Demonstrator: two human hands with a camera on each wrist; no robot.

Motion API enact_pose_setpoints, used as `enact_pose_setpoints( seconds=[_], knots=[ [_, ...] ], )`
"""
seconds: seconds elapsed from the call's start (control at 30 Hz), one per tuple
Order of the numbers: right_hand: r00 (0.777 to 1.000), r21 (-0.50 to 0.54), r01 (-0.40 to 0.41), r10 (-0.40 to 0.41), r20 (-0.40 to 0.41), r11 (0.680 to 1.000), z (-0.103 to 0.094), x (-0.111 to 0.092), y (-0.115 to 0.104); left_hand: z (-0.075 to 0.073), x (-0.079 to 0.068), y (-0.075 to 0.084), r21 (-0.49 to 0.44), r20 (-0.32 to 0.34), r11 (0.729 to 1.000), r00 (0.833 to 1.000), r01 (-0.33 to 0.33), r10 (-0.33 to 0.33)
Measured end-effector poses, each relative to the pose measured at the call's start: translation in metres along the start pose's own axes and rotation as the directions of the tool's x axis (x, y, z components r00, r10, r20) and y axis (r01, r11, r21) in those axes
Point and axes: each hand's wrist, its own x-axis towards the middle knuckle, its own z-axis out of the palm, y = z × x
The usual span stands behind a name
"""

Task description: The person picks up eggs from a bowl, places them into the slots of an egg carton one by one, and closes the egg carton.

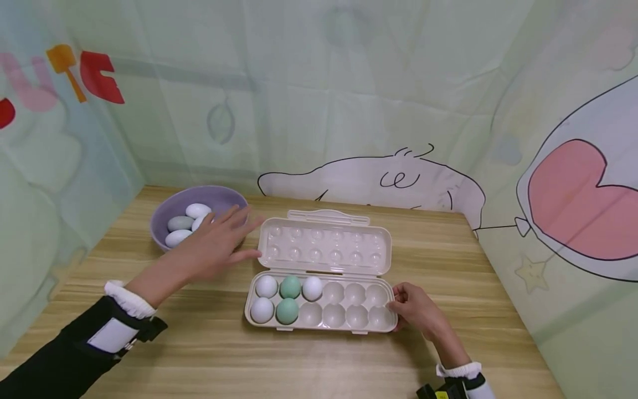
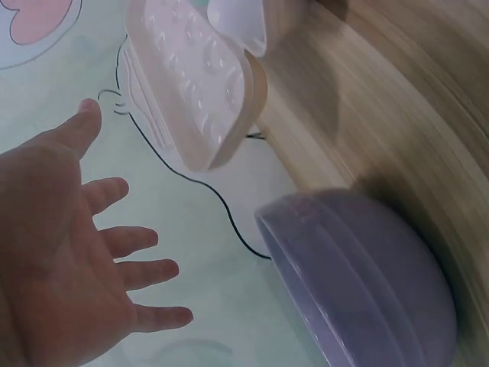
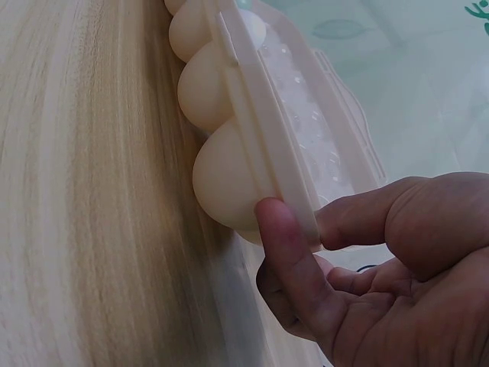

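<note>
A cream plastic egg carton (image 1: 334,315) lies with its lid (image 1: 324,244) folded back. In its left cups sit three white eggs, one of them a white egg (image 1: 312,288) in the back row, and two green eggs, one a green egg (image 1: 287,311) in front. My right hand (image 1: 418,310) pinches the carton's right end between thumb and fingers, seen close in the right wrist view. Fingers spread, my left hand (image 1: 214,246) hovers by the near right side of a purple bowl (image 1: 159,221), holding nothing. The left wrist view shows its bare palm beside the bowl (image 2: 367,275).
Several eggs lie in the bowl, among them a grey egg (image 1: 180,223) and a white egg (image 1: 178,238); my left hand partly covers others. The wooden table (image 1: 319,366) meets a printed cloth backdrop (image 1: 309,111) at the back and sides.
</note>
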Motion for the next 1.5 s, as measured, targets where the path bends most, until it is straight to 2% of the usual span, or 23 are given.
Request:
enact_pose_setpoints(
  seconds=[0.27,0.5,0.73,0.9,1.1,1.3,1.4,1.5],
  knots=[
    [1.000,0.004,0.004,-0.004,-0.005,1.000,0.000,-0.002,0.000,-0.007,0.002,-0.033,0.001,0.047,0.994,0.993,0.110,-0.110],
    [1.000,0.003,0.017,-0.017,0.001,1.000,0.000,-0.001,-0.001,-0.004,0.003,-0.067,-0.004,0.116,0.976,0.970,0.216,-0.214],
    [1.000,-0.014,0.022,-0.022,0.000,1.000,-0.001,0.000,0.002,0.005,0.009,-0.098,0.010,0.155,0.967,0.955,0.255,-0.253],
    [1.000,-0.004,0.026,-0.026,0.004,1.000,-0.001,0.000,0.002,0.011,0.013,-0.109,0.021,0.163,0.967,0.954,0.252,-0.252],
    [1.000,0.012,0.017,-0.017,0.004,1.000,0.000,-0.002,-0.001,0.020,0.022,-0.116,0.002,0.124,0.976,0.969,0.216,-0.214],
    [1.000,0.017,0.016,-0.016,0.005,1.000,0.001,-0.002,-0.001,0.033,0.035,-0.121,0.025,0.076,0.990,0.988,0.135,-0.137],
    [1.000,0.018,0.016,-0.016,0.004,1.000,0.001,-0.002,0.000,0.039,0.041,-0.122,0.031,0.073,0.994,0.992,0.103,-0.105],
    [1.000,0.018,0.015,-0.015,0.001,1.000,0.001,-0.001,0.000,0.043,0.045,-0.121,0.024,0.076,0.995,0.992,0.100,-0.102]
  ],
)
